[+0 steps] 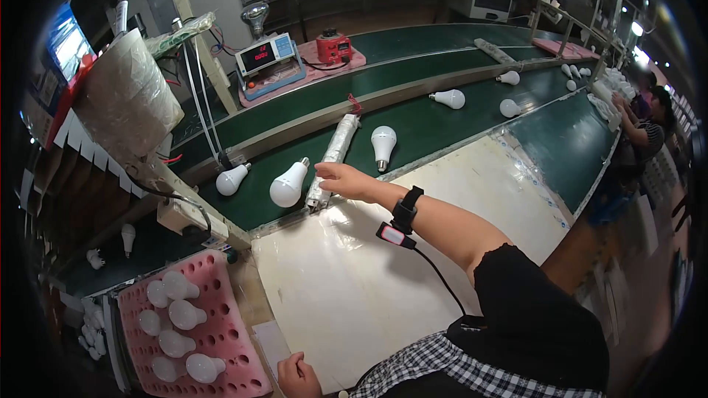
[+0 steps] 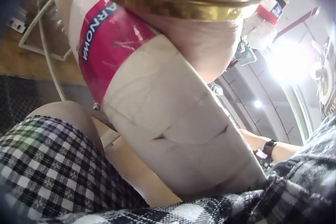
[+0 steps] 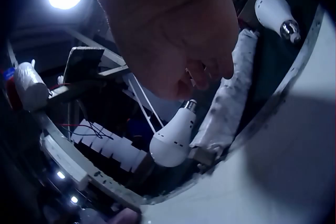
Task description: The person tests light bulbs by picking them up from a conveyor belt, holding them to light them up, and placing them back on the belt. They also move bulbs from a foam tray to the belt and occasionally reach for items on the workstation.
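Note:
My right hand (image 1: 345, 180) reaches over a plastic-wrapped bar (image 1: 335, 151) lying across the green conveyor. Its fingertips are close to the metal base of a white light bulb (image 1: 287, 184), and the fingers are loosely bent. In the right wrist view the same bulb (image 3: 170, 141) lies just below the fingers, its base showing. Another bulb (image 1: 383, 146) lies beyond the bar. My left hand (image 1: 298, 377) rests loosely curled at the near edge of the white worktop (image 1: 317, 295), with nothing visible in it. A gold bangle (image 2: 181, 8) circles that wrist.
A pink foam tray (image 1: 228, 339) with several bulbs stands at left. Further bulbs lie along the conveyor (image 1: 420, 129). A meter (image 1: 267, 59) and a red device (image 1: 334, 48) sit behind. A post (image 1: 184, 199) rises at left. Another person (image 1: 645, 133) works at far right.

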Demonstrator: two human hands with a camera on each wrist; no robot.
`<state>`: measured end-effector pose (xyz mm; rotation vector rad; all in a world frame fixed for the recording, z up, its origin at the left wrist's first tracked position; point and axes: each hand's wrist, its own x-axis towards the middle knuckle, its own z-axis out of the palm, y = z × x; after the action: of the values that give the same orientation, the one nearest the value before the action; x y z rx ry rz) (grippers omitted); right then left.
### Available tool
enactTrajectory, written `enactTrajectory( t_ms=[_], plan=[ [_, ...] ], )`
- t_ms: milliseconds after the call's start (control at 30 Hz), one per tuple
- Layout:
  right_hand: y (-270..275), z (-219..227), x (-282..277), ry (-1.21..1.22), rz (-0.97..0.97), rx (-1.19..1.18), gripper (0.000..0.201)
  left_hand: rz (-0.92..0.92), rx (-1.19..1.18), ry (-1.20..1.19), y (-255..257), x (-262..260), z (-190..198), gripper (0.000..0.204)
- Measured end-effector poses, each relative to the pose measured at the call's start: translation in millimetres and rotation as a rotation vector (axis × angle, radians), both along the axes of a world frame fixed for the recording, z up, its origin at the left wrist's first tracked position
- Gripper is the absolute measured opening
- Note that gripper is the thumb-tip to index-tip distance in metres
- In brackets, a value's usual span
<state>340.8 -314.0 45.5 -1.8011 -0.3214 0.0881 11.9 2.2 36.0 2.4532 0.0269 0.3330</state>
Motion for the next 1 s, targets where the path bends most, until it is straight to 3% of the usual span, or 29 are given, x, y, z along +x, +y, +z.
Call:
enactTrajectory(
  t_ms=[33, 67, 133, 200, 333, 400, 433, 467, 533, 567, 633, 667, 733, 1000],
  plan=[
    [-17, 3, 12, -0.312, -0.035, -0.513, 0.048, -0.018, -0.003, -0.009, 0, 0, 1, 0.019],
    [-30, 11, 16, -0.350, -0.071, -0.870, 0.035, -0.016, -0.011, 0.002, -1, 0, 2, 0.019],
    [-67, 16, 17, -0.561, -0.053, -1.432, 0.029, -0.021, -0.017, 0.009, 0, 0, -1, 0.019],
    [-97, 13, 13, -0.585, -0.156, -1.605, 0.026, -0.008, 0.003, 0.006, 1, 0, -4, 0.019],
    [-124, -4, 4, -0.548, -0.179, -1.623, 0.027, -0.035, 0.008, -0.009, 1, -1, -3, 0.019],
    [-125, -8, -5, -0.561, -0.323, -1.373, 0.027, -0.045, 0.033, -0.020, 2, 0, -5, 0.019],
    [-124, -12, -12, -0.591, -0.388, -1.076, 0.031, -0.055, 0.033, -0.019, 2, 1, -7, 0.019],
    [-111, 5, -22, -0.295, -0.416, -0.892, 0.035, -0.045, 0.016, -0.013, 1, 0, -7, 0.019],
    [-98, 4, -41, -0.081, -0.395, -0.154, 0.039, -0.005, 0.009, 0.001, 2, -4, -6, 0.019],
    [-88, 5, -54, -0.073, -0.372, -0.146, 0.039, -0.006, -0.003, -0.008, 1, -3, -6, 0.020],
    [-69, 5, -84, 0.275, -0.238, 0.626, 0.044, -0.022, -0.019, -0.037, -1, -1, -4, 0.020],
    [-62, 4, -97, 0.291, -0.224, 0.632, 0.044, -0.005, -0.010, -0.028, -1, 0, -3, 0.020],
    [-49, -1, -121, 0.524, -0.177, 1.022, 0.048, 0.008, -0.022, 0.015, -2, -1, -4, 0.020],
    [-20, -21, -153, 0.570, -0.253, 0.968, 0.045, -0.002, -0.021, -0.101, 1, 3, -13, 0.017]
  ],
)
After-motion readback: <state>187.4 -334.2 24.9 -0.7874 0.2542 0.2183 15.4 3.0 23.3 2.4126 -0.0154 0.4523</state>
